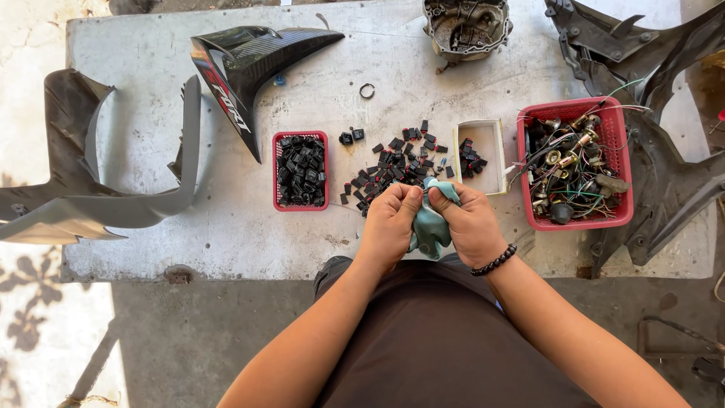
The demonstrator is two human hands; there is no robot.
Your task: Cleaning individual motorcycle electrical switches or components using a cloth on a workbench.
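1. Head view looks straight down at a grey table [226,242], with the person's two forearms reaching up from the bottom edge.
2. Left hand [389,219] is clenched around the left side of a teal cloth [432,227], thumb and fingers pinched together at the top.
3. Right hand [470,223], with a black bead bracelet [496,261] on its wrist, grips the right side of the same cloth, so the two hands meet over it.
4. Whether a small part is wrapped inside the cloth cannot be told.
5. The cloth sits between the hands at the near edge of the table, just in front of a scattered pile of small black parts [400,162].
6. Left of that pile stands a small red basket [276,170] filled with more black parts.
7. Right of the pile lies a shallow white box [491,162] holding a few black pieces.
8. Further right is a larger red basket [619,181] full of wires and bulb sockets.
9. Black fairing panels [249,68] rest on the far left, and dark panels [664,189] lie on the right.
10. A metal engine cover [467,26] sits at the far edge, with a small ring [367,91] near it.
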